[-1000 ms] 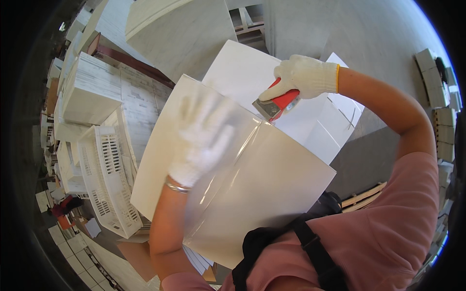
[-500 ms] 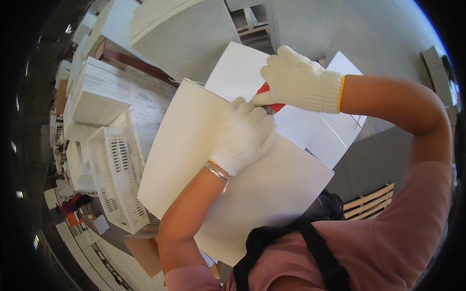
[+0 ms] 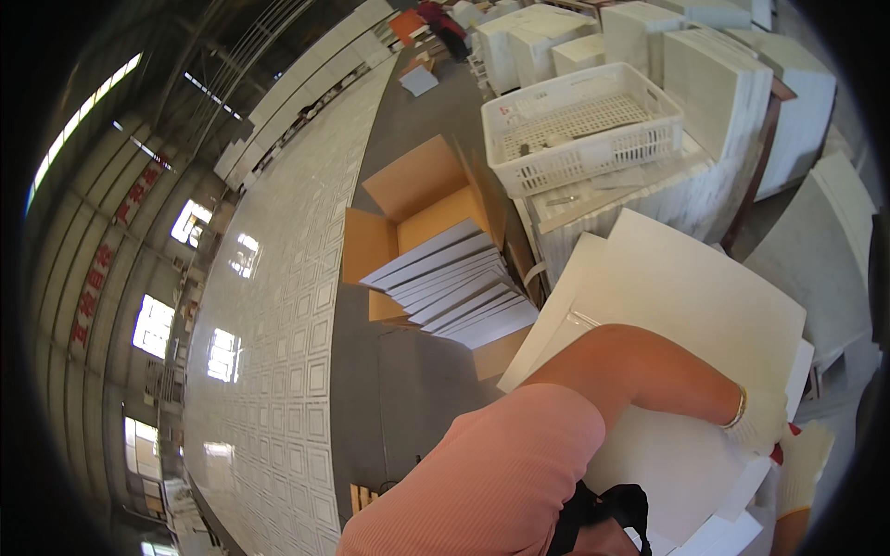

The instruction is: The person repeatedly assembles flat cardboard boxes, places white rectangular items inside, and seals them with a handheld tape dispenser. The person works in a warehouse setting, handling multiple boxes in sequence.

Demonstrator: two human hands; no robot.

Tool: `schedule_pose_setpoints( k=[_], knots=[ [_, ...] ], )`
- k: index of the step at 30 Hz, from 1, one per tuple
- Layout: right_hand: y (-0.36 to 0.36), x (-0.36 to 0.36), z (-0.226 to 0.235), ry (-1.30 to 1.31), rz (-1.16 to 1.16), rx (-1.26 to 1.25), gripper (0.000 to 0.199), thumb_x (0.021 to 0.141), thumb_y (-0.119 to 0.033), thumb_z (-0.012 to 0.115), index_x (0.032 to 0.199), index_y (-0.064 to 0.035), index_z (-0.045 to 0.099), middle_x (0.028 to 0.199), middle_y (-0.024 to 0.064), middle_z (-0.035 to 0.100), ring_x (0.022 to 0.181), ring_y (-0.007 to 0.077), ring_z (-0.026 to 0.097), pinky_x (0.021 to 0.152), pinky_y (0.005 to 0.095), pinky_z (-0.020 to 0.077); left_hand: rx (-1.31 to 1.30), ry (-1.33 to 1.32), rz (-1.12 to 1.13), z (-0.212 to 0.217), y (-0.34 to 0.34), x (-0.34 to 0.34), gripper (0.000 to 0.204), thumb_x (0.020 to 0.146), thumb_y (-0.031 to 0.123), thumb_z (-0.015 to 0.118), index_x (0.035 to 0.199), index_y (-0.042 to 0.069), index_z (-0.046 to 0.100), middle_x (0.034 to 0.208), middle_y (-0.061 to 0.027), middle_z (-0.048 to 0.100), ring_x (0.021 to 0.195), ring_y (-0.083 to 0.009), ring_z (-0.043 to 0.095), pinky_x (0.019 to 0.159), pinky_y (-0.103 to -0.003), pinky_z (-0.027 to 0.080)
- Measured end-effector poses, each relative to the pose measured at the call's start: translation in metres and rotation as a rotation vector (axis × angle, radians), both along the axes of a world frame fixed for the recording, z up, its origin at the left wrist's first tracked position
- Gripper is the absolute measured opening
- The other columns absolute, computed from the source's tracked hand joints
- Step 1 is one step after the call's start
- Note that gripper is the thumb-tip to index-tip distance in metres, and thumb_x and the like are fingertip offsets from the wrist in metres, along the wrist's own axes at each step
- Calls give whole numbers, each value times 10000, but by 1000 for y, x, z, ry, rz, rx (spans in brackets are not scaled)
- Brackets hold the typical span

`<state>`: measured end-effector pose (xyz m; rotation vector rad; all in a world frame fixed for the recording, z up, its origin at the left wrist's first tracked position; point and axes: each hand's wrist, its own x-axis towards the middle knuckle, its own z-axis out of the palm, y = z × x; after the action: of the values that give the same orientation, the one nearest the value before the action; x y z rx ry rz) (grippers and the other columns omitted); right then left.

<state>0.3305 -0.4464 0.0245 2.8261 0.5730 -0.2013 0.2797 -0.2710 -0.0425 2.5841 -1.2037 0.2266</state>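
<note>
A large white square tile (image 3: 705,306) lies tilted at the lower right on other white tiles. My left hand (image 3: 762,424), in a white glove with a gold bracelet at the wrist, rests at the tile's lower right edge; its fingers are hidden. Just beyond it my right hand (image 3: 803,461), also gloved, sits at the frame's rim. A small bit of a red-handled tool (image 3: 777,454) shows between the two hands. My bare left forearm crosses over the tile.
A white plastic basket (image 3: 579,125) sits on stacked white tiles (image 3: 723,74) at the top right. An open cardboard box (image 3: 417,208) holds fanned white tiles (image 3: 459,292). A long patterned white panel surface (image 3: 269,352) fills the left.
The view has swung far to the left and turned. Both hands have slid to the lower right rim, still together at the tile with the red tool.
</note>
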Motion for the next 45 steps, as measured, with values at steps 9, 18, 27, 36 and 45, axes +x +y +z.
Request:
schedule_pose_setpoints(
  k=[9,18,27,36,45],
  knots=[
    [-43,42,-49,68,316,-71,515,814,-260,685,1261,-4,653,1155,224,692,1047,366,657,933,462,536,-51,20,84,-6,-7,13,339,836,426,611,810,163,823,873,-92,789,857,-332,757,762,-508,573],
    [-134,88,-162,653,-46,919,1001,599,17,636,1589,-69,517,1319,163,708,1089,251,714,965,363,560,-112,166,-23,-52,-62,33,327,864,446,618,857,189,821,853,-83,781,874,-332,749,781,-489,571],
    [-155,90,-277,488,-86,703,844,733,-68,607,1570,-18,516,1436,182,653,1213,340,670,1034,395,529,-156,200,-42,-63,-83,37,316,892,449,618,910,205,817,837,-90,775,888,-334,744,787,-482,569],
    [9,-39,-12,187,228,1177,601,1036,-223,518,1573,41,470,1687,251,368,1568,406,340,1254,448,301,-347,-179,234,67,50,-36,266,822,412,728,934,177,779,1111,-112,710,1155,-375,619,975,-520,488],
    [48,-48,-94,453,143,1203,662,1069,-173,432,1706,-108,267,1778,194,182,1636,325,211,1305,420,207,80,108,1264,60,221,-249,741,979,568,609,1605,198,467,1656,-229,365,1520,-498,324,1256,-598,275]
  ],
)
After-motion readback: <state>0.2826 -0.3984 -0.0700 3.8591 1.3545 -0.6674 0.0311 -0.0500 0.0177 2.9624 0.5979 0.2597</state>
